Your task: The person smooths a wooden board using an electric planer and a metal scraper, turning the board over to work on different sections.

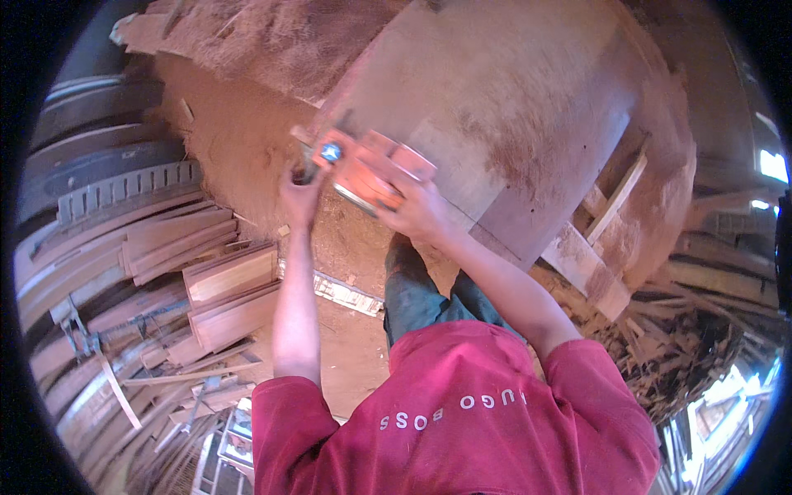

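Over the near left edge of a dusty flat board (462,91), I hold an orange hand-held power tool (363,173) with a boxy body. A round blue and white mark sits on its left end, and a pale flat strip runs along its near side. Motion blurs it, so its exact kind is unclear. My right hand (417,210) is closed on the right part of its body. At the other end, my left hand (301,196) curls round a dark part beside the blue mark. Sawdust lies in brown patches on the board.
Stacked planks (231,276) stand to the left, close to my left forearm. A long offcut (619,198) and a short wide board (586,272) lie at the right. Scrap wood (685,363) is heaped at the lower right. Brown sawdust (231,157) is piled at the far left.
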Action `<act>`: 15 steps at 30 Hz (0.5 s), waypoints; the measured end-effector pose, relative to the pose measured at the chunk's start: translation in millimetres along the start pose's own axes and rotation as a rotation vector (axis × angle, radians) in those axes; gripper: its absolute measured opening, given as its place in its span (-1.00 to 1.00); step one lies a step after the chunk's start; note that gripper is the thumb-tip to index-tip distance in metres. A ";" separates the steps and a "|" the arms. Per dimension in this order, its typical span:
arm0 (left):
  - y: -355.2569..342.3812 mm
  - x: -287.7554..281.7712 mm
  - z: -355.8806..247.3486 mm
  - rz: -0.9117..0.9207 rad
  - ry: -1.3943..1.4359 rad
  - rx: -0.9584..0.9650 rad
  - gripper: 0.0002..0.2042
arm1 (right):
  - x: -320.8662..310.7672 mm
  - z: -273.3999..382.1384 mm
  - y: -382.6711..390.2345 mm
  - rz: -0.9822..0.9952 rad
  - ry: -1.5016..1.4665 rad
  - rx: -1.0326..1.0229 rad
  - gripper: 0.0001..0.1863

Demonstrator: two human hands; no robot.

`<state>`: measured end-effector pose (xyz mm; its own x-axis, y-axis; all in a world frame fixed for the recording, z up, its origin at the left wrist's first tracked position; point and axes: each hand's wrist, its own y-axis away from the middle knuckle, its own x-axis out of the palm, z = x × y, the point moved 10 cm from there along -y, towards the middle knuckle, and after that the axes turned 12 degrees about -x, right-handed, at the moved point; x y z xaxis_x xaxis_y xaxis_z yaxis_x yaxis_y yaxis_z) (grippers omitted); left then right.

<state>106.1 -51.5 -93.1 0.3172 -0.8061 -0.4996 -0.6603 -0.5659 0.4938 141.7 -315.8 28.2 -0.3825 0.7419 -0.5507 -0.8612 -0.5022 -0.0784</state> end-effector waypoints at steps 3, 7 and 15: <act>-55.8 -29.4 -21.4 -0.011 -0.072 0.065 -0.38 | 28.4 9.1 -60.1 0.034 -0.100 0.024 -0.29; -146.2 -86.7 12.7 -0.042 0.128 0.010 -0.39 | 66.9 26.0 -119.7 0.202 -0.092 0.031 -0.22; -50.9 -14.8 27.4 0.119 0.123 -0.105 -0.34 | 12.9 -4.7 -18.2 0.037 -0.169 0.044 -0.30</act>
<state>116.4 -6.0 -130.3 0.3260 -0.8798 -0.3459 -0.6257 -0.4750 0.6188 154.1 -299.1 18.6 -0.4621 0.7890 -0.4049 -0.8577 -0.5137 -0.0222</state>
